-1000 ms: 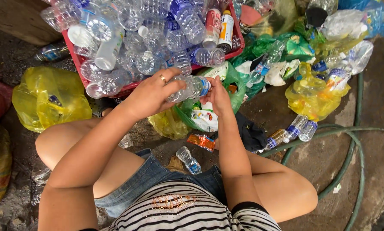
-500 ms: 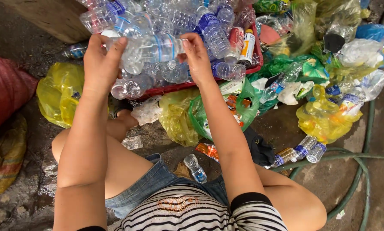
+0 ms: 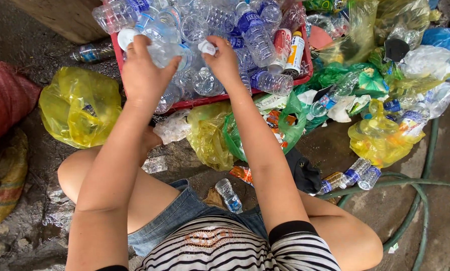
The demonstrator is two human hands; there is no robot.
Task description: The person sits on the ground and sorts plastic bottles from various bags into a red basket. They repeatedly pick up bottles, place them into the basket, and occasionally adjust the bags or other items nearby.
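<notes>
A red crate (image 3: pixel 305 70) heaped with clear plastic bottles stands in front of me. My left hand (image 3: pixel 144 75) grips a crumpled clear plastic bottle (image 3: pixel 167 50) over the crate's near left corner. My right hand (image 3: pixel 224 61) is closed on a small white cap (image 3: pixel 207 47) at that bottle's right end. Both hands hover just above the pile of bottles. I am squatting, with my knees on either side below the crate.
A yellow plastic bag (image 3: pixel 79 105) lies left of the crate, green and yellow bags (image 3: pixel 380 135) with litter to the right. Loose bottles (image 3: pixel 229 194) lie on the wet ground by my legs. A green hose (image 3: pixel 415 200) curves at right; a red sack (image 3: pixel 7 100) sits far left.
Both hands have risen from the ground litter to above the crate, carrying the bottle. The right hand has shifted to the bottle's end and now pinches the white cap.
</notes>
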